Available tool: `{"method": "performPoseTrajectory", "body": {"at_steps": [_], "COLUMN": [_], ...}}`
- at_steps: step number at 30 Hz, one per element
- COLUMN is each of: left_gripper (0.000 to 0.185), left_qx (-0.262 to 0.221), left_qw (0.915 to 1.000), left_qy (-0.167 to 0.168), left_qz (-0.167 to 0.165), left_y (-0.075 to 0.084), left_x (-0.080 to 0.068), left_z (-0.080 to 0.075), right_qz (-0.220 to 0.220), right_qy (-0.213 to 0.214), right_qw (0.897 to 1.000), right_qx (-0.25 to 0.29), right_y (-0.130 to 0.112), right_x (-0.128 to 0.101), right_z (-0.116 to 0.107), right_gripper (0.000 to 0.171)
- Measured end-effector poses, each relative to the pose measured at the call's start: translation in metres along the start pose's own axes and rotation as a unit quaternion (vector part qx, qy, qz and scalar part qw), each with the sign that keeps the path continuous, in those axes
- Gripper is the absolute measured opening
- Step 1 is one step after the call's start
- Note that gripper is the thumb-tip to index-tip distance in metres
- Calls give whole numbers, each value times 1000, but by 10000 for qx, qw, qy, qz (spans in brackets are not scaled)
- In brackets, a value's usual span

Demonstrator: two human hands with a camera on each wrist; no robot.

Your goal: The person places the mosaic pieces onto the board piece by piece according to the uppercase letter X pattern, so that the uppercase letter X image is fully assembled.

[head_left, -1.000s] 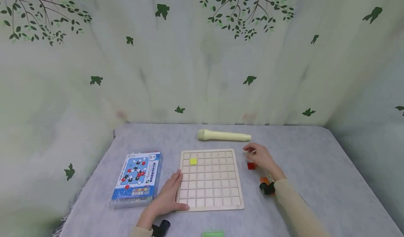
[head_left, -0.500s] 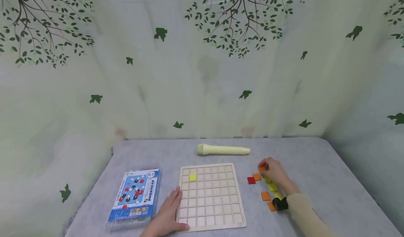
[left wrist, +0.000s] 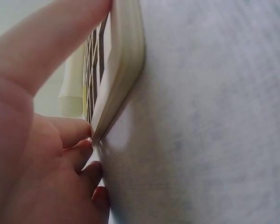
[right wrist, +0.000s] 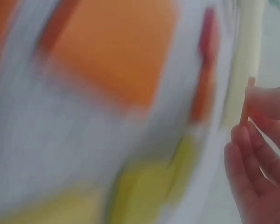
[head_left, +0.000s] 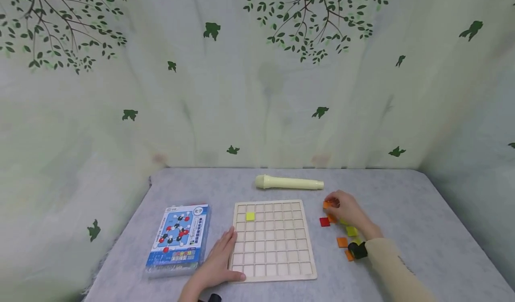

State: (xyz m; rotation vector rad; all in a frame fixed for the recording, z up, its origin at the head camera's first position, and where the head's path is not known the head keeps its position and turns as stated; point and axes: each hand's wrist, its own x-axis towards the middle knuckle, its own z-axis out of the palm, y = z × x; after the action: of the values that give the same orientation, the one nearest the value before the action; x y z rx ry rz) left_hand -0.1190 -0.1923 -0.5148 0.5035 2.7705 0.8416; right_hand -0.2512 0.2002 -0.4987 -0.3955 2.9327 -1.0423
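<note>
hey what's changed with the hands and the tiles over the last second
The right hand moved right, then a little back left toward the gridded board, now pinching an orange tile. The left hand stayed at the board's left edge; the board's yellow tile, red tile, cream microphone and blue-and-white box stayed put.

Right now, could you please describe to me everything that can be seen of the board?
The board is pale, thin and roughly square, with rounded corners, and looks wooden. A grid of small square cells covers its top inside a plain border. It lies flat on the grey table. One yellow tile sits in the second row from the far side, second column from the left; the other cells hold no tile. The left hand touches its left edge, thumb at the near left corner.
</note>
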Motion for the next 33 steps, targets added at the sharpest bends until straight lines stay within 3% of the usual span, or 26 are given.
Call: {"method": "performPoseTrajectory", "body": {"at_steps": [10, 20, 27, 33], "left_gripper": [117, 116, 114, 115], "left_qx": [19, -99, -139, -59], "left_qw": [10000, 9999, 9997, 9997], "left_qy": [47, 51, -82, -114], "left_qz": [-37, -63, -172, -221], "left_y": [1, 3, 1, -1], "left_x": [2, 1, 0, 2], "left_z": [-2, -2, -2, -1], "right_qz": [-738, -1317, -1108, -524], "right_qy": [-470, -648, -583, -225], "right_qw": [9955, 9889, 9921, 9965], "right_qx": [376, -222, -117, 609], "right_y": [-57, -73, -75, -56], "right_x": [13, 22, 18, 8], "right_z": [36, 68, 68, 41], "right_gripper": [20, 15, 15, 17]}}
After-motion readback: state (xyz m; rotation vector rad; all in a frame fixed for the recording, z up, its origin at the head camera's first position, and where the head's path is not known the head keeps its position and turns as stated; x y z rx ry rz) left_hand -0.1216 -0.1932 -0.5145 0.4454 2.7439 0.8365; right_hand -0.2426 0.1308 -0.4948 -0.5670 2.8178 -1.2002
